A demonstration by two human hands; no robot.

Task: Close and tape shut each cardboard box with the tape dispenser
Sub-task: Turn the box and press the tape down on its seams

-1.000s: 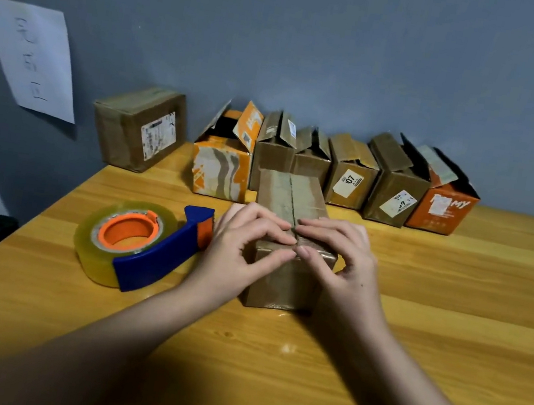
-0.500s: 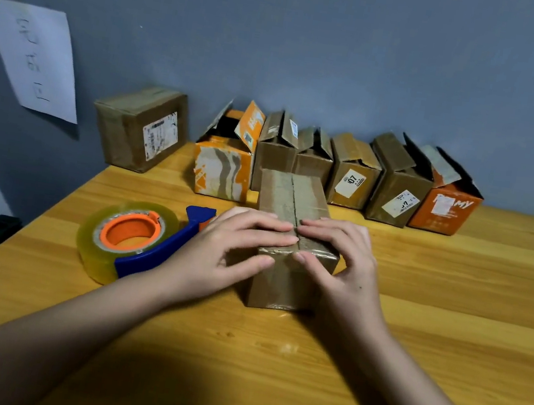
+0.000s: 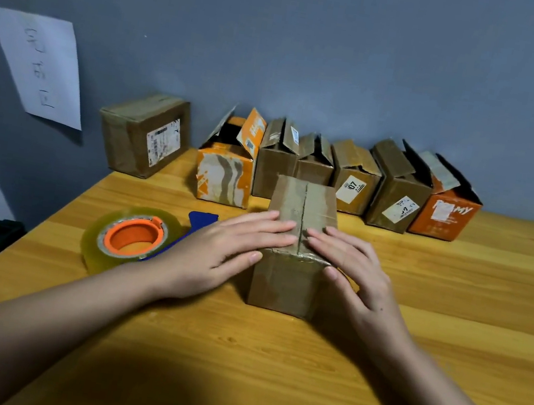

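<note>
Head camera view looks down on a glossy, yellow-grained wooden table (image 3: 449, 316), and every place below is given from the brown box (image 3: 286, 274) at its middle. That box is scuffed corrugated cardboard, oblong, with two top flaps folded down to meet along a centre seam and a shiny wrinkled strip of clear tape along its near top edge. Its inside is hidden. The left hand (image 3: 216, 257) lies flat on the left flap, fingers straight and together, thumb against the near face; the right hand (image 3: 358, 278) mirrors it on the right flap, fingers straight, thumb on the near face. Neither curls round anything.

Just left of the box, partly hidden by the left hand, lies the tape dispenser (image 3: 135, 241): a fat translucent yellowish roll on an orange hub with a blue plastic frame. Behind the box a row of open boxes (image 3: 342, 179) stands along the blue-grey wall, flaps raised, two of them orange; what they hold cannot be seen. Further left behind sits a closed brown box (image 3: 144, 135) with a white label. A white paper sheet (image 3: 43, 68) hangs on the wall left of it.
</note>
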